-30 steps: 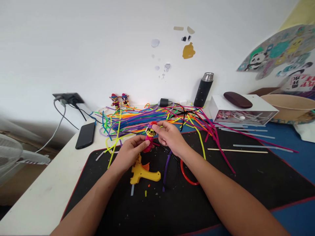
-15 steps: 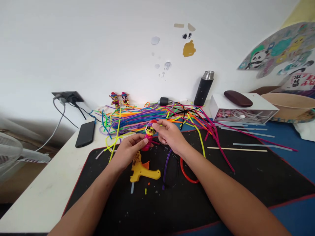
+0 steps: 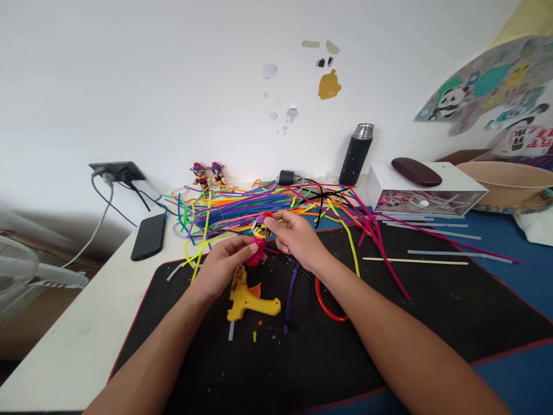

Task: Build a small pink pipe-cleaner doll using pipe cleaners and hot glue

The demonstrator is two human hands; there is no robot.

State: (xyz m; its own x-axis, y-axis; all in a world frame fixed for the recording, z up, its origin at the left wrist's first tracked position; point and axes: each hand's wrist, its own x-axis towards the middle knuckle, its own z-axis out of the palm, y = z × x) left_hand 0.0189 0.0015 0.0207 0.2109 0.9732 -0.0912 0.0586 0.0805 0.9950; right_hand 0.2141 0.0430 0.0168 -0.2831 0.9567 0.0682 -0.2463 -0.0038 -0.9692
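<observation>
Between my two hands a small pipe-cleaner doll [image 3: 261, 231] stands upright above the black mat [image 3: 328, 363], with a pink body, a yellow face and a red and purple top. My left hand [image 3: 228, 259] is closed on its pink body from the left. At the doll's head, my right hand [image 3: 295, 235] pinches the top edge from the right; its fingertips are partly hidden. Just below my left hand lies a yellow glue gun [image 3: 253, 304] with a clear glue stick poking out. A purple pipe cleaner [image 3: 291, 297] and red-handled scissors or a similar loop [image 3: 326, 305] lie nearby.
Behind my hands spreads a heap of coloured pipe cleaners [image 3: 246, 208]. Two finished-looking dolls [image 3: 201, 176] lean at the wall. A black flask [image 3: 356, 154], a white box [image 3: 464, 176] and glue sticks [image 3: 460, 255] are on the right; a phone [image 3: 148, 237] lies left.
Both hands keep their hold on the doll, which has tilted very slightly. The whole view has shifted a little; nothing else has visibly moved.
</observation>
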